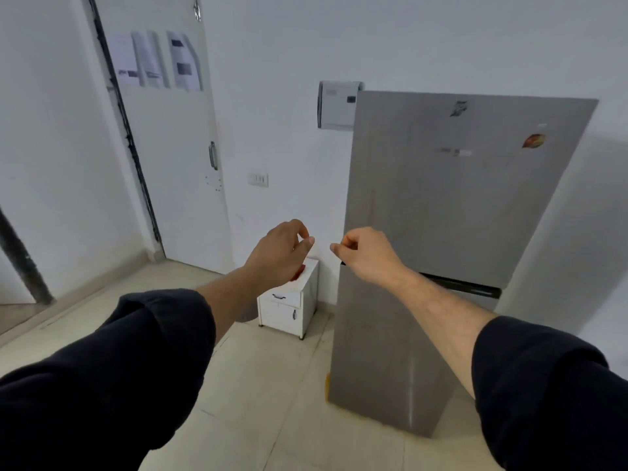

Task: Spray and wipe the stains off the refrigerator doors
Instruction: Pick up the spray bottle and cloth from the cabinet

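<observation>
Between the two raised hands, the fingers (pixel 307 240) of the left hand (pixel 278 254) and those of the right hand (pixel 368 254) are curled inward, thumb tips pinched against forefingers, and neither hand grips any visible object. Both hands hover in the air with a small gap between them, apart from each other. Bare forearms run back from them into dark navy sleeves (pixel 112 365) pushed up toward the elbows.

Just behind the right hand stands the tall brushed-steel two-door refrigerator (pixel 452 205), its doors closed, with a dark handle groove (pixel 465 287) separating the upper door from the lower one. A round orange sticker (pixel 533 141) sits near the upper right of the top door.

Behind and below the left hand, a small white drawer cabinet (pixel 289 300) stands on the beige tiled floor (pixel 258 385), beside the refrigerator and against the white wall (pixel 289 130). Something red lies on its top, mostly hidden by the hand. Farther left is a white door (pixel 176 164) carrying paper sheets (pixel 156 61).
</observation>
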